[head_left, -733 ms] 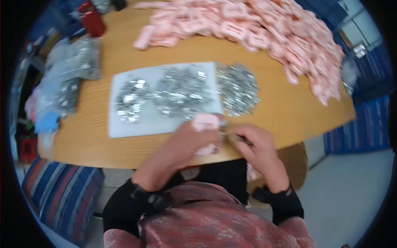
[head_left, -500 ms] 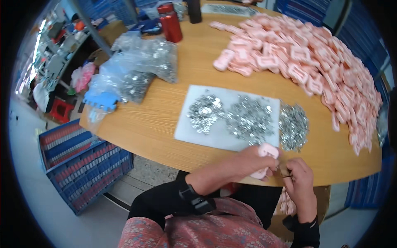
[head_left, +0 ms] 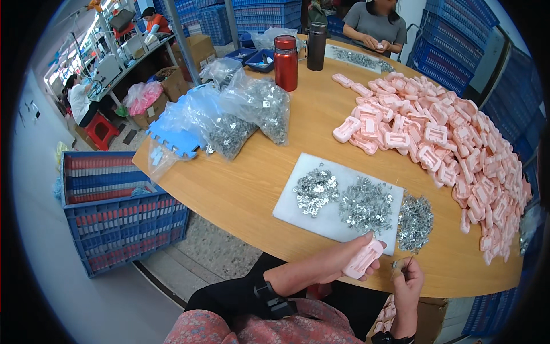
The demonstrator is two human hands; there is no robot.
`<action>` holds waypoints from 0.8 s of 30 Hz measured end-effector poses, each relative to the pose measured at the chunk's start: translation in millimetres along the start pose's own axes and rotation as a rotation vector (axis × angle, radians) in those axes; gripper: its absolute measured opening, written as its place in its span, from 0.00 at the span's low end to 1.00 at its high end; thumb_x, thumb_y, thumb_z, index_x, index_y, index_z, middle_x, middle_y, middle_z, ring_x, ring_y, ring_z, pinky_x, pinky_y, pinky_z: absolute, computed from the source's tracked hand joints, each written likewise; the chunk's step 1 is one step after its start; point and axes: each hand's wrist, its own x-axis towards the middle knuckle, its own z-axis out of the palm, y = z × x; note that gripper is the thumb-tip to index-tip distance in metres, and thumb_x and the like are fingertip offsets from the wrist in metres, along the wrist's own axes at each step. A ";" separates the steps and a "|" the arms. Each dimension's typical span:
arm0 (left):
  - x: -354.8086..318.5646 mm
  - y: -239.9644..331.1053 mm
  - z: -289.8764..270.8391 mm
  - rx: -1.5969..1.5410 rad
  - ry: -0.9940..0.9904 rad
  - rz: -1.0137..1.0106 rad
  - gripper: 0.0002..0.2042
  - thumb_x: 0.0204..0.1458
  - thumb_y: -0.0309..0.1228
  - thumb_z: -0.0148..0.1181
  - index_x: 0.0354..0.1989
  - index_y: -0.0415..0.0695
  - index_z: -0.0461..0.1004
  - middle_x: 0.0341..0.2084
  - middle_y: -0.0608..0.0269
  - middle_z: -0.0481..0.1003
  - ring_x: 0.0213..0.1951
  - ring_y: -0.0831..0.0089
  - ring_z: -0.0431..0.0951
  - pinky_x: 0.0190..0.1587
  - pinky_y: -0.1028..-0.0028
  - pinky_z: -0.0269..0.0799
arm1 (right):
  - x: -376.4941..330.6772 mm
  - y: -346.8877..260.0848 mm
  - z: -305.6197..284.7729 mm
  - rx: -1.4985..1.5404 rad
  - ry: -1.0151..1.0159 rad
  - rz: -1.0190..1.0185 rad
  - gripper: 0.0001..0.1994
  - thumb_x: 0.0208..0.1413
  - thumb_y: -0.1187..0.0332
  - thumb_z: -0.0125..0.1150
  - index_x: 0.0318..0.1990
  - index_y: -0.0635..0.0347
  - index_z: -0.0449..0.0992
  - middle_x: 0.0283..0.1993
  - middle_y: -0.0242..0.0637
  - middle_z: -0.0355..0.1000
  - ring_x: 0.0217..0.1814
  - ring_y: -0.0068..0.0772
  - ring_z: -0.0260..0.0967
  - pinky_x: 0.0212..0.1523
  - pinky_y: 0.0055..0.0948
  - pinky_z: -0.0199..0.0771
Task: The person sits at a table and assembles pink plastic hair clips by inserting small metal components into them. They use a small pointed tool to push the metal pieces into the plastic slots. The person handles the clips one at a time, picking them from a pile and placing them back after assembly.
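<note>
My left hand (head_left: 354, 252) grips a pink plastic case (head_left: 363, 260), rounded and oblong with a long slot in its face, near the table's front edge. To its right, my right hand (head_left: 408, 278) pinches a small metal piece (head_left: 395, 265) between thumb and fingertips, a short gap away from the case. Beyond both hands lies a white board (head_left: 289, 200) bearing two piles of small silvery metal pieces, a left pile (head_left: 316, 192) and a right pile (head_left: 366, 205). A third metal pile (head_left: 415, 223) is on the wood beside the board.
A large heap of pink cases (head_left: 435, 135) covers the table's right side. Clear bags of metal parts (head_left: 260, 109), a red flask (head_left: 286, 63) and a dark bottle (head_left: 315, 47) stand farther back. Another person (head_left: 375, 28) sits across the table. A blue crate (head_left: 123, 229) stands at left.
The view has tilted up, so the table sits lower in it. My hands have moved slightly apart, and the pink case now shows its slotted face more fully.
</note>
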 end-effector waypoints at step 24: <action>-6.5 5.4 -1.9 -0.084 -0.004 -0.036 0.28 0.68 0.44 0.30 0.62 0.36 0.68 0.37 0.53 0.79 0.34 0.64 0.82 0.39 0.62 0.81 | 7.1 -13.5 14.5 -0.190 -0.024 -0.175 0.04 0.57 0.77 0.62 0.36 0.63 0.73 0.32 0.22 0.65 0.31 0.11 0.58 0.31 0.16 0.59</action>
